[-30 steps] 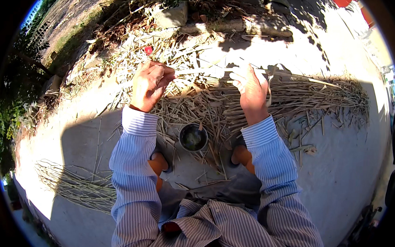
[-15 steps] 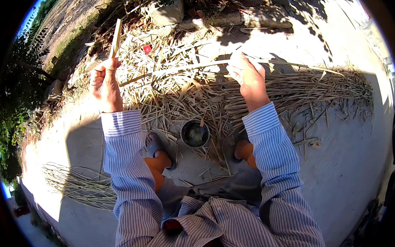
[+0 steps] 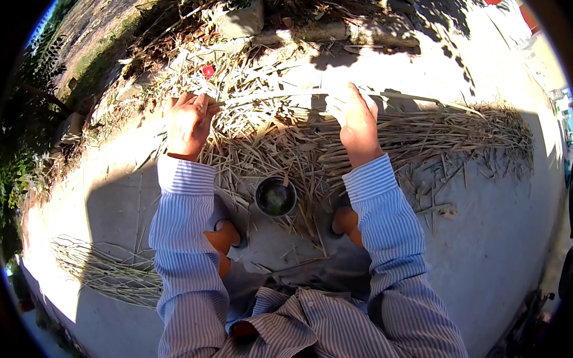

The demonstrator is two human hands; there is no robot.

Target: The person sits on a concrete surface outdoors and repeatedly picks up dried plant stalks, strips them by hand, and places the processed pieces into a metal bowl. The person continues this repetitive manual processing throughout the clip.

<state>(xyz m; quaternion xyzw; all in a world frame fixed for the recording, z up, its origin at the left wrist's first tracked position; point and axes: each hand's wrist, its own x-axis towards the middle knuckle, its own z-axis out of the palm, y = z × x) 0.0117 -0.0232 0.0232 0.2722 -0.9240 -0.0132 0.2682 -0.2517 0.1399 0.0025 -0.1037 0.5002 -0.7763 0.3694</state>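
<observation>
A long, pale dried stalk (image 3: 270,97) is stretched nearly level in front of me, its thin right part reaching out over the bundle. My left hand (image 3: 188,126) is closed, back up, where the stalk's left end meets its fingers; the fingertips are hidden. Farther right, my right hand (image 3: 356,121) pinches the stalk between thumb and fingers. Beneath the hands lies a heap of cut dry stalks and husks (image 3: 256,146). A thick bundle of long dry stalks (image 3: 427,130) runs rightward from the heap.
Between my feet stands a small dark bowl (image 3: 276,197) with liquid in it. A bunch of peeled thin stalks (image 3: 109,275) lies on the concrete at left. Stone blocks (image 3: 240,21) edge the far side, with a small red packet (image 3: 208,71) on the litter.
My left hand has moved right and turned back up, closing at the stalk's left end. The pale strip that stood up from it is no longer visible there. My right hand has barely moved.
</observation>
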